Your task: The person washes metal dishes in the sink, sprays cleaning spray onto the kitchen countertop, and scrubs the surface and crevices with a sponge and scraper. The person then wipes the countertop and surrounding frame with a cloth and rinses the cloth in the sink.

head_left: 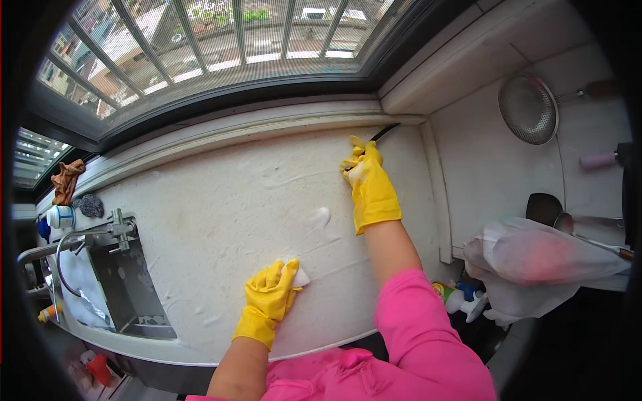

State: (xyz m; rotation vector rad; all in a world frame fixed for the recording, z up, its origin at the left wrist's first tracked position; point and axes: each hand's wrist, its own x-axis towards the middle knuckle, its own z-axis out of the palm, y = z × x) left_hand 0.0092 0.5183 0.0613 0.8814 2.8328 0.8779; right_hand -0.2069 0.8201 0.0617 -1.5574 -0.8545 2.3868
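My left hand (268, 298), in a yellow rubber glove, is closed on a white sponge (301, 278) and presses it on the pale countertop (215, 200) near its front edge. My right hand (368, 175), in a matching glove, grips a thin black tool (385, 131), perhaps a knife or scraper; its tip reaches the seam at the back ledge by the right corner. Most of the tool is hidden in the fingers. A patch of white foam (319, 218) lies on the countertop between my hands, with wet streaks around it.
On the left are a sink (138, 295) with a metal faucet (120, 229), a steel wool scourer (89, 205), a white jar (60, 217) and a brown cloth (66, 181). A strainer (528, 109) hangs on the right wall above a plastic bag (536, 255) and spray bottle (464, 301).
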